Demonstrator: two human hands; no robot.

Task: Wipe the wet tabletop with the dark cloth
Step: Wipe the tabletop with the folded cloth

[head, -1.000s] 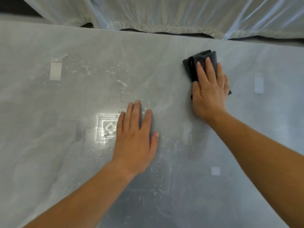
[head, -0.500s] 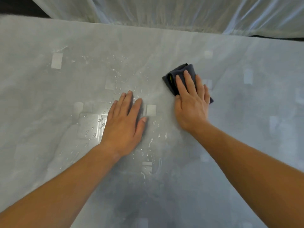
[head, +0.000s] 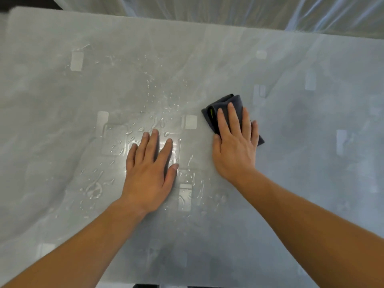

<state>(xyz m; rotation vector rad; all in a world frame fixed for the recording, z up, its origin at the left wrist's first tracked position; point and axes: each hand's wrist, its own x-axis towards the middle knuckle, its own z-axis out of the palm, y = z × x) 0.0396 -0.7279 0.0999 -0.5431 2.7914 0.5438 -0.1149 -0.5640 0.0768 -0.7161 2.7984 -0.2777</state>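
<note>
The grey glossy tabletop (head: 311,163) fills the view, with water drops (head: 162,121) scattered over its middle and left of centre. A folded dark cloth (head: 222,107) lies flat on the table right of centre. My right hand (head: 234,146) presses down on the cloth with fingers spread, covering most of it. My left hand (head: 149,173) rests flat on the wet area, palm down, fingers apart, holding nothing. A streak of water (head: 93,186) lies to the left of my left wrist.
Sheer white plastic sheeting (head: 207,9) hangs beyond the table's far edge (head: 187,20). Bright reflections of ceiling lights show on the surface around my left hand. The near edge of the table runs along the bottom.
My right hand has slid the cloth from the far right of the table toward me and leftward, closer to the wet patch. The left hand has stayed flat on the table.
</note>
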